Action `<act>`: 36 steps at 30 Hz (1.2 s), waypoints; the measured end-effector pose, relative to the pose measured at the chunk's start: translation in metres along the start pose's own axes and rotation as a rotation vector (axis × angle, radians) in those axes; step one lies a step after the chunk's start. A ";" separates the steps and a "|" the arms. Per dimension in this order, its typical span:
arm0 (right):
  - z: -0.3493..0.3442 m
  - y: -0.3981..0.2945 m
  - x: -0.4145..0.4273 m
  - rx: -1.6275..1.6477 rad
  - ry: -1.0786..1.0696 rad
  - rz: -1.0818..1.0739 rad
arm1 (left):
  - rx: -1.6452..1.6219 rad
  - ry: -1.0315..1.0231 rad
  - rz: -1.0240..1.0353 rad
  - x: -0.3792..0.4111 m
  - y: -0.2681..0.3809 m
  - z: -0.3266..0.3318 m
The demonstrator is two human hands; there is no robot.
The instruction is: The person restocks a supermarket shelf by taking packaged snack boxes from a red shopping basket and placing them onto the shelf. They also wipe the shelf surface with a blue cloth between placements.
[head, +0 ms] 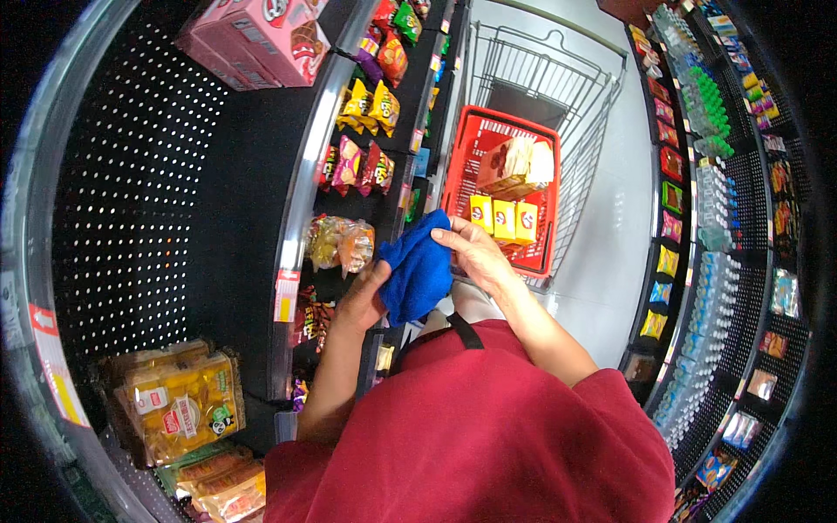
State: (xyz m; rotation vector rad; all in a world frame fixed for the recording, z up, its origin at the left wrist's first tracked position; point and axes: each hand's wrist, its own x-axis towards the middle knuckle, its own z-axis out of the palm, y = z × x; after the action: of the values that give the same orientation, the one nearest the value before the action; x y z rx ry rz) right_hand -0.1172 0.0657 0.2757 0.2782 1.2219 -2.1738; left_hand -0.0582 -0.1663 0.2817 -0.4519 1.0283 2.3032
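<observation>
A folded blue cloth (pixel 418 271) is stretched between my two hands, in front of my body. My left hand (pixel 366 291) grips its left edge, with the thumb on top. At its upper right, my right hand (pixel 474 252) pinches the cloth between thumb and fingers. Just past my right hand is a red plastic basket (pixel 553 196), set in a wire shopping cart (pixel 588 144). The basket holds several small yellow boxes (pixel 504 221) and larger brown-and-cream packages (pixel 513 163). Bagged snacks (pixel 341 242) lie on the shelf beside my left hand.
At the left, a black shelf (pixel 248 216) bears pink boxes (pixel 261 46) at its far end and yellow snack packs (pixel 183 405) near me. Snack bags (pixel 369 108) fill lower shelves. Across the aisle, another rack holds water bottles (pixel 703 327) and small packets (pixel 667 261).
</observation>
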 end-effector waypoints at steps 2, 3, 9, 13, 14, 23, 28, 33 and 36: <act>-0.010 0.017 -0.006 -0.071 0.044 -0.033 | 0.098 -0.010 -0.110 0.003 -0.015 -0.009; -0.016 0.028 -0.008 -0.107 0.066 -0.050 | 0.109 0.080 -0.139 0.008 -0.027 -0.016; -0.059 0.082 -0.006 -0.175 0.206 -0.082 | 0.643 0.440 -0.044 0.029 -0.070 -0.028; -0.081 0.097 0.009 -0.301 0.248 -0.210 | 0.737 0.344 0.161 0.061 -0.094 -0.051; -0.083 0.097 0.012 -0.313 0.277 -0.203 | 0.816 0.362 0.148 0.067 -0.097 -0.056; -0.121 0.098 0.065 -0.767 0.476 -0.114 | 1.155 0.499 0.460 0.144 -0.118 -0.082; -0.162 0.129 0.088 -0.826 0.413 -0.035 | 1.568 0.190 0.253 0.138 -0.120 -0.056; -0.188 0.100 0.084 -0.548 0.427 0.003 | 1.573 0.181 0.067 0.131 -0.128 -0.052; -0.228 0.071 0.094 -0.445 0.619 -0.033 | 1.565 0.241 0.190 0.123 -0.132 -0.049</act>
State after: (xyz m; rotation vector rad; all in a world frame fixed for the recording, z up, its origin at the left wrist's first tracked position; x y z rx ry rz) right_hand -0.1738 0.1889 0.0572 0.7772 2.0127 -1.8214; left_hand -0.0684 -0.0873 0.1123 0.0610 2.5642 0.9430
